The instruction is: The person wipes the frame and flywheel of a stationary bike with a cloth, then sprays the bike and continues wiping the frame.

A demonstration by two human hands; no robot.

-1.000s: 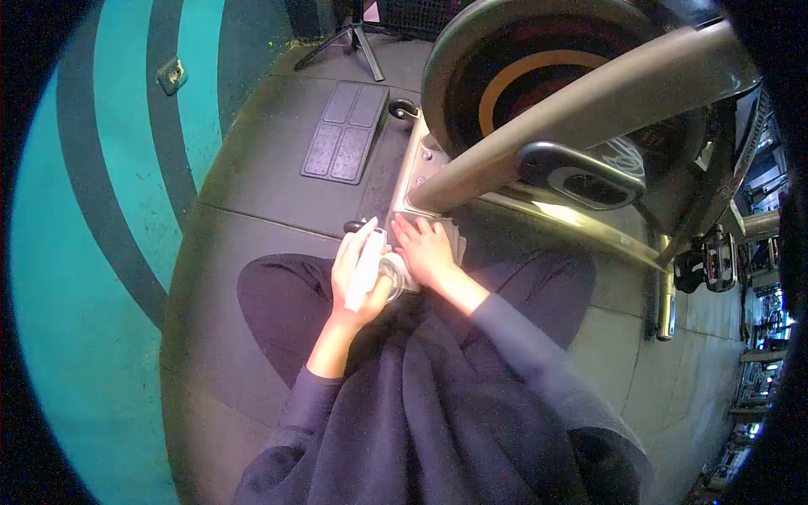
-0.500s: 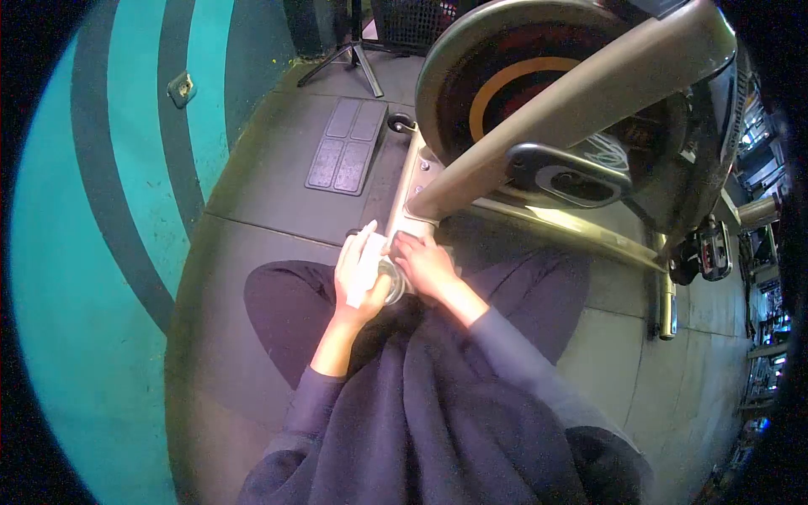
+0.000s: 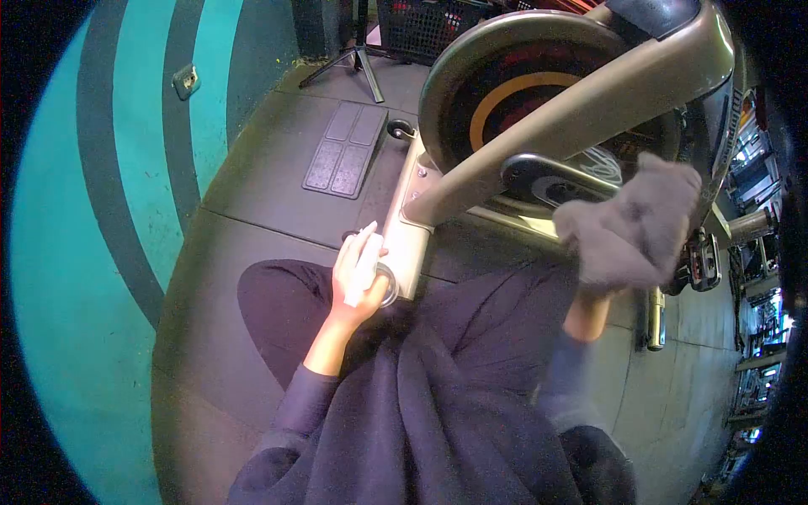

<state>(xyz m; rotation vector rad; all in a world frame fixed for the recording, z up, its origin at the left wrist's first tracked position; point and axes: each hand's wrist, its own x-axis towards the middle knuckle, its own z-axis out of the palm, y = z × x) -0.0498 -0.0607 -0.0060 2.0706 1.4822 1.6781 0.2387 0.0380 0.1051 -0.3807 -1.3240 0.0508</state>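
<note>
My right hand [image 3: 594, 296] is raised at the right, in front of the exercise bike, and holds a crumpled grey cloth [image 3: 635, 225]. The cloth hides most of its fingers. Low at the centre, my left hand [image 3: 358, 273] is closed beside the near end of the bike's pale base bar [image 3: 412, 227]. Its thumb lies against a round, greyish, shiny thing [image 3: 388, 286], whose kind I cannot make out. Strong light washes out the fingers. The bike's slanted frame tube [image 3: 547, 126] rises from the bar, with a pedal [image 3: 560, 181] beside it.
My crossed legs [image 3: 286, 311] are around the near end of the bar. A dark ribbed foot plate [image 3: 345, 150] lies on the grey floor beyond. A tripod stand [image 3: 364, 63] and a black basket [image 3: 425, 29] are at the back. A teal striped wall [image 3: 50, 252] borders the left.
My right hand has left the near end of the base bar and moved up and right with the grey cloth. My left hand has stayed nearly in place.
</note>
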